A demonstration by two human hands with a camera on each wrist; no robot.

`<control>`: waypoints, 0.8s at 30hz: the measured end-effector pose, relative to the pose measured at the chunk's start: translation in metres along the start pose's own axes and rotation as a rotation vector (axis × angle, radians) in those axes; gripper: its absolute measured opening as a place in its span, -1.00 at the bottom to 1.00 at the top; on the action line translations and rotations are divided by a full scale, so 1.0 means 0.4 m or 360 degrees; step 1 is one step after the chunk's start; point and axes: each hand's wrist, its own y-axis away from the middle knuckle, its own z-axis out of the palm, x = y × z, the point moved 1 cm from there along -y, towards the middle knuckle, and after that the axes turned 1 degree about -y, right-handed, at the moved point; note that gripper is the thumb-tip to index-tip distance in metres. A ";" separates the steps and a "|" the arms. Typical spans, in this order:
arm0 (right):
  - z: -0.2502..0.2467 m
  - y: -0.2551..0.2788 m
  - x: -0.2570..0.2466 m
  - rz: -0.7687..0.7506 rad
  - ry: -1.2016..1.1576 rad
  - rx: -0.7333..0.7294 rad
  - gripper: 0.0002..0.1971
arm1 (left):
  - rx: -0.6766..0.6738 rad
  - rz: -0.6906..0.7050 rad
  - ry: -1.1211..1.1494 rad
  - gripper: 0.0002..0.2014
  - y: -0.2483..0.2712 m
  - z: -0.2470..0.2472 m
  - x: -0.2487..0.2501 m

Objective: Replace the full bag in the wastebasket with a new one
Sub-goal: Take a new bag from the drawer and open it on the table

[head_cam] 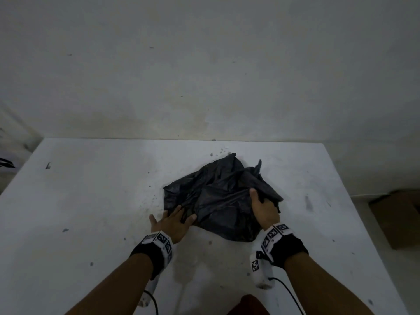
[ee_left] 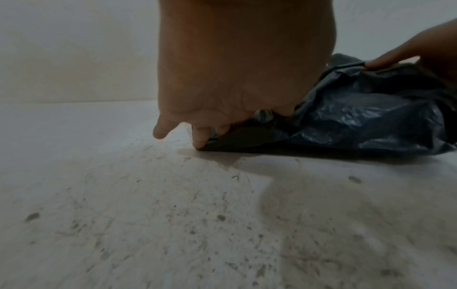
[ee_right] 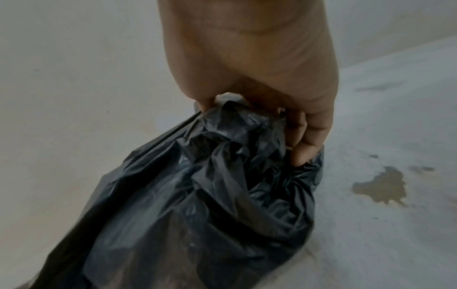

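A crumpled black plastic bag [head_cam: 218,196] lies on the white table [head_cam: 91,201], right of centre. My left hand [head_cam: 175,220] rests on the bag's near-left corner with the fingers spread. In the left wrist view its fingertips [ee_left: 200,142] press that corner of the bag [ee_left: 358,125] down onto the table. My right hand [head_cam: 263,205] grips a bunched fold on the bag's right side. The right wrist view shows the fingers [ee_right: 306,140] curled round the gathered plastic of the bag [ee_right: 197,185]. No wastebasket is in view.
The table is stained and speckled, with a brownish blotch [ee_right: 380,187] right of the bag. A plain wall stands right behind the table's far edge. A cardboard box [head_cam: 400,219] sits on the floor off the table's right side.
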 end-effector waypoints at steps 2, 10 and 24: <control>-0.009 0.003 0.008 -0.0132 0.0013 0.0179 -0.31 | 0.0039 0.0024 0.0076 -0.26 -0.002 -0.010 0.005; 0.044 0.017 -0.065 -0.0203 -0.0514 -0.0578 -0.35 | 0.0319 0.0928 0.0726 -0.30 -0.010 0.007 0.050; -0.025 0.057 -0.156 -0.0826 -0.0741 -0.0518 -0.62 | 0.0845 0.0838 0.0303 -0.50 0.020 -0.099 0.073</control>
